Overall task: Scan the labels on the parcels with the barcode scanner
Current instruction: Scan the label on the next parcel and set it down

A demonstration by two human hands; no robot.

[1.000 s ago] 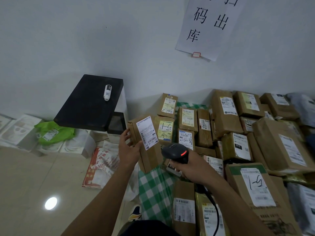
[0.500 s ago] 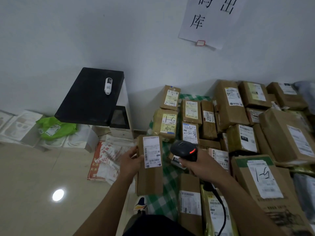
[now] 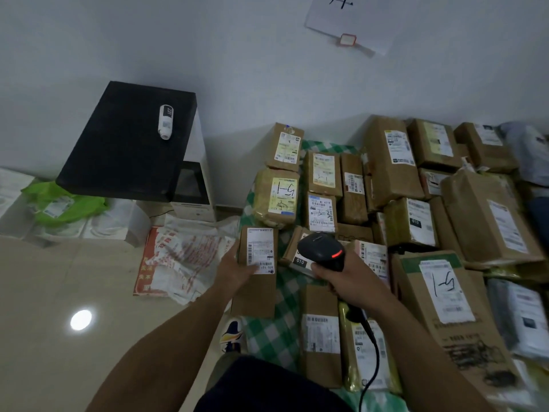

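Observation:
A long brown parcel [image 3: 259, 295] with a white barcode label [image 3: 260, 249] lies at the left edge of a green checked cloth [image 3: 276, 334]. My left hand [image 3: 233, 269] holds it at its left side, with fingers reaching over the label's lower corner. My right hand [image 3: 353, 282] grips a black barcode scanner [image 3: 320, 248] just right of that parcel. The scanner's red light is lit and its cable runs down toward me. Several more labelled brown parcels [image 3: 392, 162] are piled on the cloth to the right and behind.
A white cabinet with a black top [image 3: 127, 144] stands against the wall at left, with a small white device [image 3: 165, 121] lying on it. A green bag [image 3: 59, 200] and a red-printed white sack [image 3: 184, 257] lie on the tiled floor. A paper sign [image 3: 350, 22] hangs above.
My left hand has brought the parcel down from upright in front of the pile to lie low at the cloth's left edge. The scanner hand stayed near it, and my view tilted downward.

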